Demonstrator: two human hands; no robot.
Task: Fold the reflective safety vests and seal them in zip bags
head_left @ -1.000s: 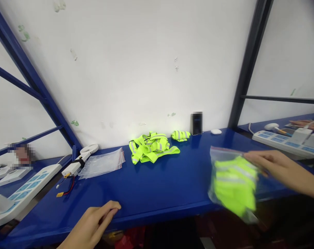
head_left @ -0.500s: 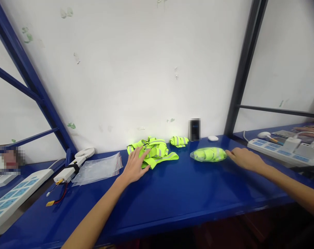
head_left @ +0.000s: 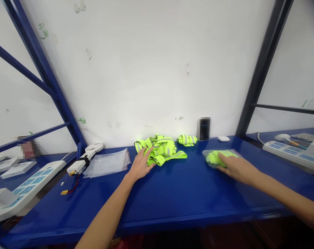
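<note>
A loose heap of yellow-green reflective straps (head_left: 163, 148) lies by the wall. My left hand (head_left: 141, 164) rests at its left front edge, fingers apart and touching the straps. To the right, my right hand (head_left: 233, 167) is on a clear plastic bag holding a rolled yellow-green strap (head_left: 212, 158), with the thumb and fingers around its right part. Another rolled strap (head_left: 187, 139), unbagged, sits against the wall between the heap and a dark upright device. Flat clear plastic bags (head_left: 107, 164) are stacked left of my left hand.
On the blue table (head_left: 172, 197), a white fan (head_left: 94, 147) and a white battery pack (head_left: 76, 166) with wires stand at left. A dark device (head_left: 205, 129) and white case (head_left: 223, 138) are at the back. Power strips (head_left: 35, 181) and metal frame posts flank both sides.
My right hand has moved from the bag's right end onto the bag itself. The left hand stays at the heap. The whole view has shifted slightly.
</note>
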